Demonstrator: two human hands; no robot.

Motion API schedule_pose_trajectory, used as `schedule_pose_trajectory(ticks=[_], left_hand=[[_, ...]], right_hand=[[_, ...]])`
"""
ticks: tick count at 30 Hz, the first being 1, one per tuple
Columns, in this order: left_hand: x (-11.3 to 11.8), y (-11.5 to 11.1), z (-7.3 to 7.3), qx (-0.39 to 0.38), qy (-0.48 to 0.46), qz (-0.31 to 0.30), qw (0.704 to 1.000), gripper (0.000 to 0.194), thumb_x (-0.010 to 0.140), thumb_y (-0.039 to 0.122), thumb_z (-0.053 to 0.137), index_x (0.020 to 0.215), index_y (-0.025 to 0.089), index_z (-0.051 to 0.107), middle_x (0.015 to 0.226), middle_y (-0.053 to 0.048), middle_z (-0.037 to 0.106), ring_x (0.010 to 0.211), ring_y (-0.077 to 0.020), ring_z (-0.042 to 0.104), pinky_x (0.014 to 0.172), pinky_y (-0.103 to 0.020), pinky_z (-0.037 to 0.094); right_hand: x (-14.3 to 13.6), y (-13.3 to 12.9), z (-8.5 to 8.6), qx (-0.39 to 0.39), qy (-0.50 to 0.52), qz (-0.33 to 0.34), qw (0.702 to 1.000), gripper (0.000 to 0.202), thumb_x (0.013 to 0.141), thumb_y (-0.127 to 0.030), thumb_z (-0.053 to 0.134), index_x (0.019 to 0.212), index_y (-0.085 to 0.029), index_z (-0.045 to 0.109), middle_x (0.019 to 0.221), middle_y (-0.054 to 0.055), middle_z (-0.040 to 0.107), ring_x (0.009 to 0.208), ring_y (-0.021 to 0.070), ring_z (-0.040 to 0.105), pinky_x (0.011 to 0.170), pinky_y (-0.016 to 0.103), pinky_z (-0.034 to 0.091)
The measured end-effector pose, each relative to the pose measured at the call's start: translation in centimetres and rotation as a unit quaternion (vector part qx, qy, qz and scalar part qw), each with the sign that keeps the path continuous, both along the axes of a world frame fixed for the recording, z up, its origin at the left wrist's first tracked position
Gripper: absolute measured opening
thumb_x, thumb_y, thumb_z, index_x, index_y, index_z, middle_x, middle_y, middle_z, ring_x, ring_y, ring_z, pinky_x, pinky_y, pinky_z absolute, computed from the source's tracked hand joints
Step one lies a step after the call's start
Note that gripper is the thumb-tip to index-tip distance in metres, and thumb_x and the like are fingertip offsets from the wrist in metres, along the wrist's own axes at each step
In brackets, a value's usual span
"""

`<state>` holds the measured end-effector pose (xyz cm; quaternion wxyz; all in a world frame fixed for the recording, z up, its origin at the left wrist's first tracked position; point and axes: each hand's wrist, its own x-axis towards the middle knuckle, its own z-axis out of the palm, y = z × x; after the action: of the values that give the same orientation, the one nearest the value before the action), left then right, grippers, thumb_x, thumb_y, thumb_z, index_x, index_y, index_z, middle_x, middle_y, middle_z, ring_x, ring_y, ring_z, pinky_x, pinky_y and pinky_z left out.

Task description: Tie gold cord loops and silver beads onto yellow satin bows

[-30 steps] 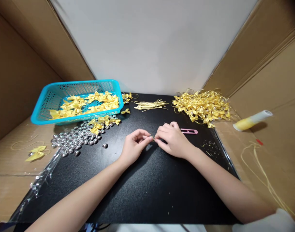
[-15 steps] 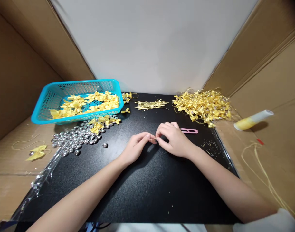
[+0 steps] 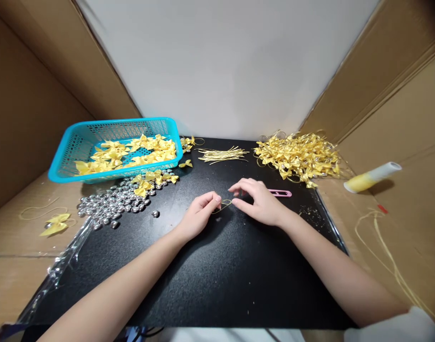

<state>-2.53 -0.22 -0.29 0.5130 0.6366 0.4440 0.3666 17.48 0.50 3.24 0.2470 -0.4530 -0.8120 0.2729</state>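
my left hand [image 3: 199, 213] pinches a thin gold cord [image 3: 226, 203] between thumb and fingers, and the cord curves out in a small loop over the middle of the black tabletop [image 3: 203, 280]. my right hand [image 3: 255, 202] is at the loop's other end, its thumb and forefinger parted, the thumb tip right by the cord; whether it touches i cannot tell. just behind my right hand lies a pink cutter [image 3: 282, 193], partly hidden by it. farther back, a bundle of gold cord pieces [image 3: 222, 154] lies near the pale wall, and to its right is a big heap of yellow bows [image 3: 299, 156] with cord loops and small beads among them. on my left, a blue basket [image 3: 96, 179] holds more yellow bows, and in front of it spread silver beads [image 3: 110, 204], with a few loose bows [image 3: 142, 187] resting on them. one single bead [image 3: 155, 213] sits apart, nearer my left hand. out on the cardboard to my right, a yellow and white tube [image 3: 372, 177] lies near some long pale cords [image 3: 388, 251].
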Motion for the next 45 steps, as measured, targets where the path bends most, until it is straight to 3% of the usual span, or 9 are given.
schedule_pose_trajectory(ticks=[4, 9, 14, 18, 22, 27, 31, 40, 45], left_hand=[[-0.1, -0.1, -0.1, 0.009, 0.002, -0.009, 1.000, 0.038, 0.089, 0.049, 0.048, 0.066, 0.018, 0.050, 0.063, 0.003, 0.045, 0.063, -0.0133, 0.040, 0.062, -0.025, 0.035], [-0.1, 0.0, -0.3, 0.021, 0.001, -0.011, 1.000, 0.043, 0.090, 0.050, 0.044, 0.060, 0.019, 0.044, 0.058, 0.003, 0.038, 0.060, -0.0135, 0.036, 0.060, -0.026, 0.032], [0.0, -0.1, -0.2, 0.028, 0.010, -0.005, 1.000, 0.049, 0.090, 0.056, 0.040, 0.057, 0.020, 0.042, 0.057, 0.003, 0.037, 0.059, -0.0137, 0.035, 0.058, -0.026, 0.032], [0.0, -0.3, 0.2, 0.010, 0.008, 0.000, 1.000, 0.045, 0.086, 0.054, 0.050, 0.059, 0.020, 0.040, 0.057, 0.005, 0.035, 0.056, -0.0117, 0.032, 0.055, -0.024, 0.030], [0.1, -0.4, 0.3, 0.015, -0.008, 0.012, 1.000, 0.043, 0.086, 0.050, 0.051, 0.059, 0.019, 0.039, 0.057, 0.005, 0.034, 0.055, -0.0107, 0.031, 0.056, -0.023, 0.030], [0.1, -0.3, 0.1, 0.029, -0.011, 0.013, 0.999, 0.043, 0.086, 0.053, 0.052, 0.060, 0.019, 0.045, 0.057, 0.004, 0.041, 0.057, -0.0113, 0.037, 0.057, -0.023, 0.034], [0.0, -0.2, 0.2, 0.032, -0.011, 0.018, 0.999, 0.043, 0.084, 0.055, 0.054, 0.060, 0.018, 0.049, 0.058, 0.003, 0.046, 0.058, -0.0119, 0.040, 0.059, -0.024, 0.037], [-0.1, 0.0, 0.3, 0.025, -0.020, 0.053, 0.998, 0.044, 0.084, 0.054, 0.055, 0.058, 0.019, 0.046, 0.056, 0.004, 0.041, 0.056, -0.0112, 0.035, 0.056, -0.024, 0.031], [0.0, -0.1, 0.2, 0.022, -0.024, 0.054, 0.998, 0.043, 0.084, 0.052, 0.056, 0.059, 0.019, 0.046, 0.057, 0.004, 0.041, 0.057, -0.0116, 0.036, 0.057, -0.024, 0.032]], right_hand=[[-0.9, -0.1, -0.7, -0.140, 0.120, -0.004, 0.983, 0.015, 0.085, -0.027, 0.059, 0.080, -0.016, 0.067, 0.079, 0.002, 0.067, 0.074, 0.0154, 0.059, 0.071, 0.029, 0.043], [-0.4, 0.5, -0.4, -0.208, 0.197, -0.008, 0.958, 0.012, 0.080, -0.028, 0.063, 0.074, -0.017, 0.063, 0.071, -0.002, 0.060, 0.068, 0.0128, 0.053, 0.067, 0.027, 0.041], [0.5, 0.8, 0.3, -0.258, 0.160, 0.068, 0.951, 0.015, 0.086, -0.027, 0.055, 0.074, -0.019, 0.056, 0.071, -0.003, 0.055, 0.067, 0.0124, 0.050, 0.068, 0.027, 0.041], [1.5, 1.0, 0.7, -0.222, 0.043, 0.098, 0.969, 0.020, 0.092, -0.028, 0.049, 0.076, -0.018, 0.056, 0.072, -0.001, 0.057, 0.067, 0.0134, 0.052, 0.065, 0.027, 0.042], [2.2, 1.1, 0.8, -0.100, -0.049, 0.027, 0.993, 0.016, 0.092, -0.022, 0.051, 0.084, -0.017, 0.064, 0.089, 0.005, 0.066, 0.085, 0.0181, 0.059, 0.081, 0.034, 0.045], [-0.2, 0.0, -0.7, -0.043, 0.023, 0.058, 0.997, 0.023, 0.083, -0.026, 0.071, 0.104, -0.019, 0.066, 0.105, 0.007, 0.066, 0.100, 0.0201, 0.059, 0.091, 0.036, 0.045], [-1.6, -0.5, -1.8, -0.015, 0.063, 0.047, 0.997, 0.003, 0.084, -0.018, 0.068, 0.082, -0.019, 0.068, 0.091, 0.003, 0.068, 0.092, 0.0175, 0.060, 0.087, 0.035, 0.044], [1.6, 0.9, 1.3, 0.013, 0.070, 0.046, 0.996, 0.009, 0.085, -0.021, 0.067, 0.082, -0.022, 0.076, 0.084, 0.002, 0.067, 0.083, 0.0161, 0.060, 0.078, 0.032, 0.046], [2.7, 0.9, 2.1, -0.005, -0.059, 0.045, 0.997, 0.021, 0.076, -0.026, 0.079, 0.096, -0.022, 0.074, 0.096, 0.004, 0.069, 0.094, 0.0211, 0.060, 0.084, 0.037, 0.045]])
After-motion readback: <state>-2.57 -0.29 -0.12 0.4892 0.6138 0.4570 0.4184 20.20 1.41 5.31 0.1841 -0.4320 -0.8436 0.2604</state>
